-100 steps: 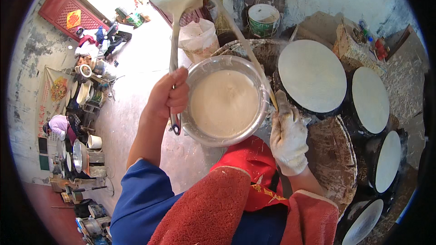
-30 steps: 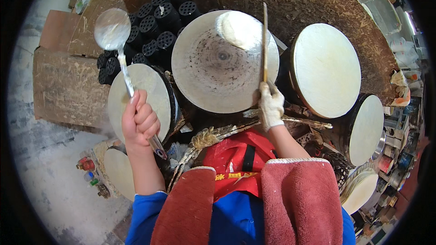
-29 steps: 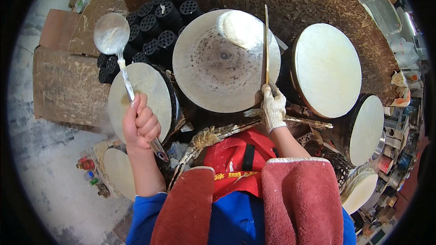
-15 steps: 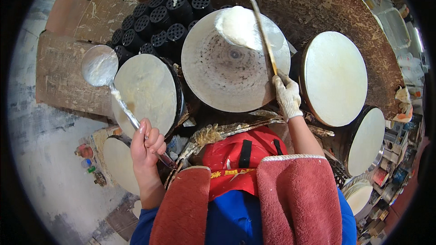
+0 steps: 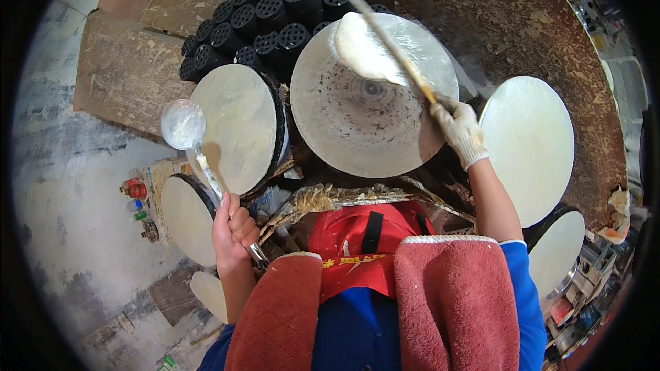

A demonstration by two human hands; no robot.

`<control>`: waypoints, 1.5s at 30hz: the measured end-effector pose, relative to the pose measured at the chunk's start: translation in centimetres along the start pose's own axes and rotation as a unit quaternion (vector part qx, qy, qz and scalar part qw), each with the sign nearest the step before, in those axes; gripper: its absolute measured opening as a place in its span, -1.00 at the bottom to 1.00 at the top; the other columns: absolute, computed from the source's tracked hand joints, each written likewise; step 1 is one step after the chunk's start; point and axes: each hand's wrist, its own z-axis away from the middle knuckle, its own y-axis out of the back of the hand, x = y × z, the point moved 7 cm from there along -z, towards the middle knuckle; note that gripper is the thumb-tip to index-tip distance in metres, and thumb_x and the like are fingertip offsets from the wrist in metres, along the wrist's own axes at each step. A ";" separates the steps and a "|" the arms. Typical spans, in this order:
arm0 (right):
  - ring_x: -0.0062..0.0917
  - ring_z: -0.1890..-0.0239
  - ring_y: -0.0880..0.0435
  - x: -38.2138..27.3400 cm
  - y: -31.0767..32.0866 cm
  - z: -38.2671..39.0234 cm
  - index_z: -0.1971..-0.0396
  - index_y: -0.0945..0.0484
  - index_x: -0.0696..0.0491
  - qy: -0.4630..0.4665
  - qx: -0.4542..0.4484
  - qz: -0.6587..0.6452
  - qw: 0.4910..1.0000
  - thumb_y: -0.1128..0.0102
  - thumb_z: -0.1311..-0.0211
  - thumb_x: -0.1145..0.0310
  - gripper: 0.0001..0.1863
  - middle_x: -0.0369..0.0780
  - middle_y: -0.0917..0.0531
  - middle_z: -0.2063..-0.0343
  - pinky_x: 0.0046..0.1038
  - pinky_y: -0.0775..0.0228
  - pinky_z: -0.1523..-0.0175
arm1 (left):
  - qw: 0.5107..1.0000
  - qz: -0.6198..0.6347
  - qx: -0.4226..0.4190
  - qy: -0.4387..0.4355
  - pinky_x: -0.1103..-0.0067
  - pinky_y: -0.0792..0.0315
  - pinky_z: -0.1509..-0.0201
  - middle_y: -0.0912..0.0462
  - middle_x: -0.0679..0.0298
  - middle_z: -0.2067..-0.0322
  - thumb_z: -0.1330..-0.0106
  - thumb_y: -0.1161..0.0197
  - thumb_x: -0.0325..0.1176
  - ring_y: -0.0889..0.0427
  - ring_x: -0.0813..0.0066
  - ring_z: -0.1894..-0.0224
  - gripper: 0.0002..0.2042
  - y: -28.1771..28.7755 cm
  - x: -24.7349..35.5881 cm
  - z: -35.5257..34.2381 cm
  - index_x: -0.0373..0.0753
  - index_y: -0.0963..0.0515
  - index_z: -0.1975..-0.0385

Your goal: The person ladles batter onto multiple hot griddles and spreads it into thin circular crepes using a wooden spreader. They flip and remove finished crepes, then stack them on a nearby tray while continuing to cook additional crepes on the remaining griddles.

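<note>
In front of me, a round griddle plate (image 5: 364, 134) carries a patch of wet white batter (image 5: 361, 48) on its far part. My right hand (image 5: 459, 129), in a white knit glove, grips one end of a long wooden spreader (image 5: 395, 51). The spreader slants across the plate along the batter's right edge. My bare left hand (image 5: 234, 230) is wrapped round the handle of a metal ladle (image 5: 183, 125). White batter residue clings to the ladle's bowl and neck, held above the round plate (image 5: 240, 130) on the left, whose top looks pale and coated.
More pale round plates stand around me: right (image 5: 528, 151), lower right (image 5: 557, 251) and lower left (image 5: 187, 220). Several black coal briquettes with holes (image 5: 271, 14) are stacked at the far left. A brown curved board (image 5: 495, 20) lies behind the plates. Bottles (image 5: 137, 196) stand left.
The batter has been spread into a longer patch reaching towards the plate's middle. The spreader has tilted over to the left. The ladle has come closer to me. The whole view has shifted slightly.
</note>
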 end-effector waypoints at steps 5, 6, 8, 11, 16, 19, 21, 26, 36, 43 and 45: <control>-0.36 0.27 -0.62 -3.3 -2.0 2.1 0.16 -0.55 0.07 -0.042 -0.151 0.157 0.975 -0.05 -0.17 0.16 -0.65 -0.09 -0.63 0.35 -0.42 -0.38 0.15 | 0.998 -0.007 0.049 -0.027 0.72 0.10 0.86 0.04 0.54 0.86 -0.43 0.32 -0.09 0.10 0.75 0.89 -0.64 0.1 -1.2 0.6 -0.06 -0.16 0.63; -0.40 0.29 -0.62 -2.9 -2.2 2.0 0.16 -0.55 0.07 -0.025 -0.161 0.149 0.975 -0.06 -0.17 0.17 -0.66 -0.09 -0.63 0.37 -0.44 -0.39 0.16 | 0.997 -0.010 0.067 -0.038 0.72 0.11 0.86 0.04 0.55 0.86 -0.43 0.31 -0.08 0.11 0.75 0.88 -0.64 0.2 -1.4 0.9 -0.06 -0.16 0.63; -0.46 0.34 -0.62 -1.6 -2.0 1.6 0.16 -0.55 0.07 0.007 -0.179 0.133 0.975 -0.07 -0.17 0.21 -0.69 -0.10 -0.63 0.40 -0.47 -0.39 0.19 | 0.997 -0.011 0.063 -0.045 0.72 0.12 0.85 0.04 0.55 0.86 -0.42 0.30 -0.08 0.11 0.76 0.88 -0.64 0.3 -1.8 1.5 -0.05 -0.17 0.63; -0.63 0.41 -0.55 -3.0 0.1 -1.5 0.04 -0.48 0.09 0.003 -0.158 0.140 0.977 -0.07 -0.20 0.27 -0.65 -0.17 -0.63 0.45 -0.57 -0.38 0.20 | 0.996 0.025 0.070 -0.053 0.72 0.13 0.86 0.05 0.55 0.86 -0.42 0.29 -0.08 0.12 0.75 0.88 -0.65 0.9 -2.6 3.0 -0.06 -0.17 0.62; -0.44 0.33 -0.60 -4.7 -1.4 -3.4 0.08 -0.50 0.10 0.038 -0.224 0.196 0.954 -0.06 -0.19 0.17 -0.62 -0.08 -0.63 0.39 -0.48 -0.38 0.16 | 0.984 0.037 0.156 -0.072 0.72 0.14 0.86 0.04 0.54 0.86 -0.42 0.26 -0.10 0.13 0.74 0.88 -0.65 1.6 -4.5 4.7 -0.06 -0.16 0.64; -0.49 0.37 -0.58 -3.3 -1.7 -1.4 0.08 -0.51 0.10 -0.001 -0.282 0.248 0.927 -0.07 -0.19 0.22 -0.64 -0.15 -0.63 0.42 -0.49 -0.39 0.17 | 0.974 0.084 0.191 -0.084 0.72 0.13 0.88 0.05 0.54 0.86 -0.41 0.24 -0.11 0.12 0.75 0.88 -0.65 1.8 -6.0 5.5 -0.06 -0.14 0.64; -0.62 0.38 -0.53 -3.7 -0.8 0.0 0.04 -0.50 0.06 0.019 -0.304 0.216 0.928 -0.06 -0.19 0.24 -0.64 -0.22 -0.61 0.46 -0.54 -0.37 0.17 | 0.974 0.096 0.187 -0.081 0.72 0.13 0.88 0.05 0.54 0.86 -0.41 0.24 -0.11 0.12 0.75 0.89 -0.65 2.2 -6.7 6.2 -0.06 -0.14 0.64; -0.72 0.48 -0.43 -4.7 0.2 -2.5 0.04 -0.50 0.10 0.056 -0.266 0.201 0.941 -0.08 -0.20 0.30 -0.66 -0.35 -0.53 0.56 -0.62 -0.36 0.32 | 0.977 0.097 0.173 -0.083 0.71 0.13 0.88 0.05 0.54 0.86 -0.42 0.25 -0.10 0.12 0.75 0.89 -0.65 2.9 -8.0 7.5 -0.06 -0.14 0.64; -0.63 0.53 -0.49 -2.7 -3.3 4.4 0.14 -0.54 0.11 0.044 -0.290 0.236 0.926 -0.10 -0.18 0.32 -0.72 -0.18 -0.55 0.58 -0.58 -0.40 0.34 | 0.983 -0.005 0.175 -0.060 0.72 0.14 0.88 0.06 0.56 0.86 -0.41 0.24 -0.10 0.12 0.75 0.89 -0.66 4.1 -6.3 7.7 -0.04 -0.15 0.65; -0.70 0.48 -0.45 8.0 -5.4 21.3 0.05 -0.46 0.20 -0.149 -0.203 -0.066 0.966 -0.15 -0.13 0.33 -0.61 -0.34 -0.55 0.53 -0.64 -0.34 0.35 | 0.995 -0.012 0.104 -0.004 0.69 0.11 0.87 0.04 0.55 0.87 -0.41 0.24 -0.09 0.11 0.74 0.90 -0.66 9.0 -3.4 7.6 -0.05 -0.16 0.64; -0.69 0.52 -0.43 11.5 -8.5 25.8 0.13 -0.51 0.21 -0.196 -0.138 -0.106 0.965 -0.15 -0.11 0.26 -0.62 -0.33 -0.54 0.57 -0.60 -0.32 0.39 | 0.994 0.003 0.103 0.017 0.69 0.13 0.88 0.04 0.54 0.87 -0.41 0.24 -0.09 0.12 0.73 0.90 -0.66 10.8 -2.3 8.1 -0.04 -0.16 0.64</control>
